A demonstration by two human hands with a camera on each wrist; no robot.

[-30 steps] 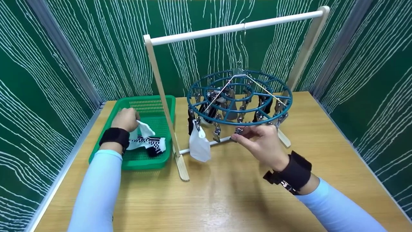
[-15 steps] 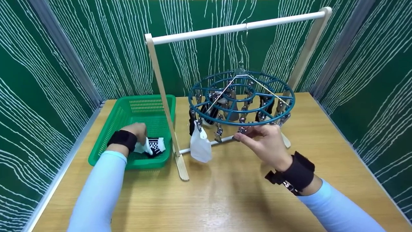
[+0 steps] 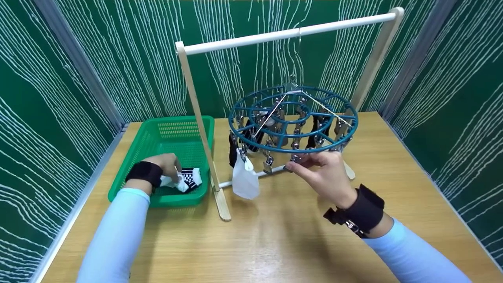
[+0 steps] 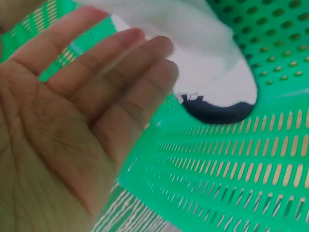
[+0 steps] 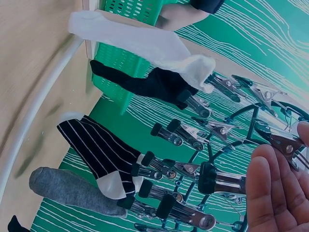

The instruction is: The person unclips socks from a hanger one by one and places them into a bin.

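My left hand (image 3: 165, 164) is low in the green basket (image 3: 210, 133), over a white sock (image 3: 181, 184) and a black-and-white checked sock (image 3: 191, 177). In the left wrist view its fingers (image 4: 120, 101) are loosely extended, with the fingertips right at white fabric (image 4: 207, 63). My right hand (image 3: 322, 173) pinches a metal clip (image 5: 280, 140) under the front rim of the round blue-green hanger (image 3: 290, 150); no sock shows in that clip. From other clips hang a white sock (image 5: 140, 41), a black sock (image 5: 159, 86), a striped sock (image 5: 104, 150) and a grey sock (image 5: 72, 191).
A wooden stand with a white rod (image 3: 243, 41) carries the hanger, and its left leg (image 3: 198, 118) rises beside the basket. Several unused clips (image 3: 268, 163) dangle around the rings. A lower white bar (image 3: 271, 171) crosses behind the hanging white sock.
My left hand has lowered the lifted white fabric onto the checked sock and shifted right and down in the basket. My right hand keeps hold of the clip, nearly still.
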